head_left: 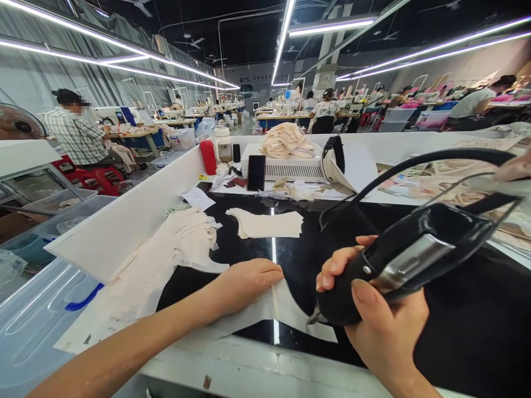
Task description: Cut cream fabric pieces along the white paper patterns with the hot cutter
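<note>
My right hand (385, 326) is wrapped round a black corded handheld power tool (418, 254) with a silver metal plate on its body. The tool's narrow metal tip meets the right end of a cream fabric piece (290, 309) on the glossy black tabletop (468, 320). With fingers together, my left hand (244, 284) grips the upper edge of that fabric; its fingertips are partly hidden. Beyond my left hand lies a small stack of cut cream fabric pieces (269, 224). A larger pile of the same pale fabric (166, 260) spreads to the left.
Behind the tabletop, a white vented box (290, 168) bears folded fabric (286, 141). A phone (256, 172) leans against it, near a red bottle (208, 157). The tool's black cable (398, 166) arches over the right side. White panels (136, 232) border the table; people sit at machines beyond.
</note>
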{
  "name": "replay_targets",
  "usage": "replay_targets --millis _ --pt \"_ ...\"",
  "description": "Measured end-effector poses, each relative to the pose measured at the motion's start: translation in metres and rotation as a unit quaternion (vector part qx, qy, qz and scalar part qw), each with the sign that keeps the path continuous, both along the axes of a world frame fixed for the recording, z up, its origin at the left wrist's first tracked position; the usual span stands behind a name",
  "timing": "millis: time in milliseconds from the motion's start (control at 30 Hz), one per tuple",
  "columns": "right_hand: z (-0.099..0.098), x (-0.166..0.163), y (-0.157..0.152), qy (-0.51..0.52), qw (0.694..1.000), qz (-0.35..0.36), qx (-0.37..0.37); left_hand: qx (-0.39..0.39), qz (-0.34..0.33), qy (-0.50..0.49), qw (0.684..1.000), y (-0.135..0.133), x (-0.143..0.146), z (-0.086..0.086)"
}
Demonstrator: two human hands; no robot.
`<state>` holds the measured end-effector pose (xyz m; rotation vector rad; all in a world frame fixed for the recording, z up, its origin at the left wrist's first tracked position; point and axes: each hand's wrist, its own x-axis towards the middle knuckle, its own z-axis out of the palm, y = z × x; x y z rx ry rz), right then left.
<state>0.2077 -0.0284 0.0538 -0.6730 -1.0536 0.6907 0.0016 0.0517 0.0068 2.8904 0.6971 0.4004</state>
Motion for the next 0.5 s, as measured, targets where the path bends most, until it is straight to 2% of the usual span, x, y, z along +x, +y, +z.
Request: replay_targets --millis 233,500 --pt "0.002 0.002 0.001 -0.014 1.0 0.005 0.008 0.047 -0.012 -0.008 0.999 -0.003 -0.005 0.002" --pt "0.012 0.002 0.001 0.011 1.0 -0.005 -0.006 0.037 -0.014 -0.026 0.999 -0.005 -0.004 -0.004"
